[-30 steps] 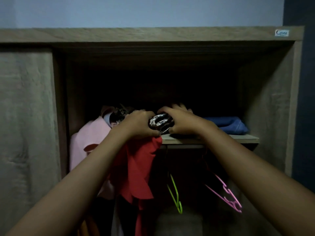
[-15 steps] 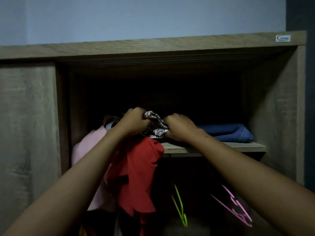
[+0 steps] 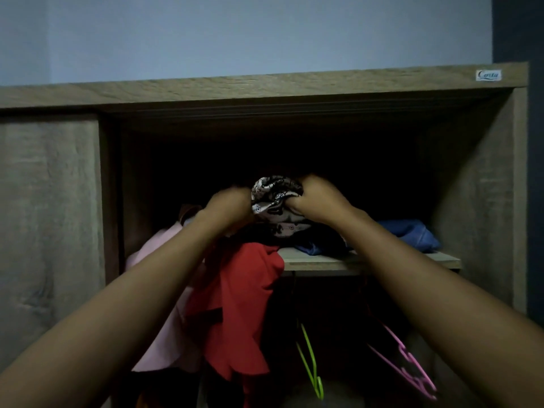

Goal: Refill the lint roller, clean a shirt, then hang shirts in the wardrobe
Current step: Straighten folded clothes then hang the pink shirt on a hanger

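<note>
1. Dim wardrobe point(image 3: 265, 89) against a pale wall; the work is at the upper shelf point(image 3: 368, 260), on its left end.
2. Black-and-white patterned garment point(image 3: 275, 191) is bunched into a wad and held just above the shelf, with its lower folds trailing onto dark clothes underneath.
3. Right hand point(image 3: 316, 201) is clenched round the wad's right side. Left hand point(image 3: 228, 209) is blurred, a curled fist at the wad's left edge that looks to be gripping too. Fingertips are hidden on both.
4. Red shirt point(image 3: 244, 304) hangs just below the wad, with a pink shirt point(image 3: 159, 319) beside it on the left.
5. Blue folded garment point(image 3: 412, 234) lies on the shelf to the right. A green hanger point(image 3: 310, 363) and a pink hanger point(image 3: 409, 366) dangle bare under the shelf.
6. Step, as a guess: getting the wad off the shelf so it can be hung. Cannot rule out that it is being put back.
7. To do it well: lift the wad fully clear before drawing it out, so the trailing folds do not drag the dark pile over the edge.
8. Then shake it open, find the collar and use a bare hanger, keeping clear of the red shirt.
</note>
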